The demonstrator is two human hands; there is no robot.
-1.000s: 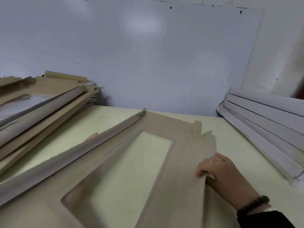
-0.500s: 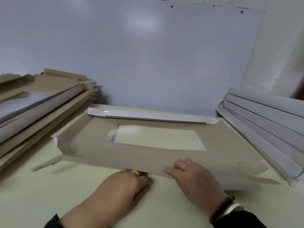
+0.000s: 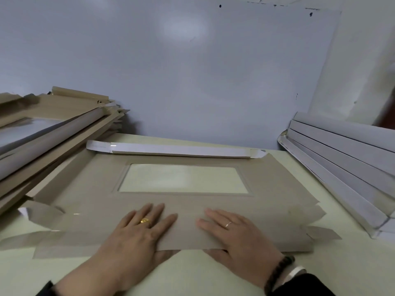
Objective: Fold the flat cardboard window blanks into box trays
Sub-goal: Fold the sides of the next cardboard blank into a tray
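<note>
Flat brown cardboard blank with a rectangular clear window (image 3: 175, 201), lying on the pale green bench (image 3: 192, 274) directly ahead of the person, its long axis running left to right across the view. The left hand (image 3: 136, 233) and right hand (image 3: 237, 233) rest side by side on the blank's near long panel, fingers straight and spread, palms pressing down; the fingers grip nothing, though the thumbs seem tucked below the near edge. Both hands sit near the middle of that edge, roughly equally close to it, the side flaps well out to either side. The far long flap, white-faced (image 3: 177, 149), is already turned over along the far edge. Judged next: raising the near long panel along its crease, a fold parallel to the long axis, suiting both hands together. Stack of brown window blanks (image 3: 53, 135) at left; white folded pieces (image 3: 342, 159) at right.
</note>
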